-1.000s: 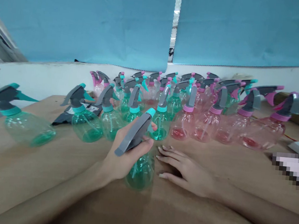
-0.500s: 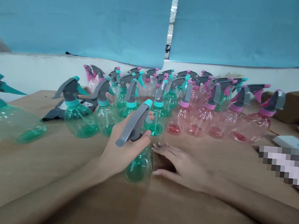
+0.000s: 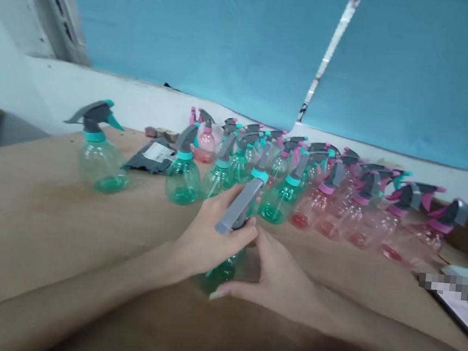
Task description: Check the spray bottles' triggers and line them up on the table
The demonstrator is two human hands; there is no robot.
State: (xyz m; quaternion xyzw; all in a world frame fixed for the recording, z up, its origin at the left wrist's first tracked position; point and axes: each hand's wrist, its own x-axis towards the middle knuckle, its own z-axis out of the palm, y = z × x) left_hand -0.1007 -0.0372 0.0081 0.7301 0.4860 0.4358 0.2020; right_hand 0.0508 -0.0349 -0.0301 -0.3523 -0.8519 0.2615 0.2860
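Note:
A green spray bottle [image 3: 223,273] with a grey trigger head and turquoise nozzle stands on the table in front of me. My left hand [image 3: 212,236] is closed around its neck, just below the head. Against the right side of its body is my right hand [image 3: 282,278], with the thumb across the near side and the fingers reaching behind. The fingertips of my right hand are mostly hidden by the bottle and my left hand. Green liquid shows in the lower part of the bottle.
Several green spray bottles [image 3: 182,182] and pink spray bottles [image 3: 309,204] stand in rows beyond my hands. One green spray bottle [image 3: 102,161] stands apart at the left. A dark packet [image 3: 153,157] with a white label lies behind. A flat, partly blurred-out object [image 3: 460,304] lies at right.
My right hand has moved in from beside the bottle and now curves around its body. The left hand keeps its grip. The view has turned left and tilted.

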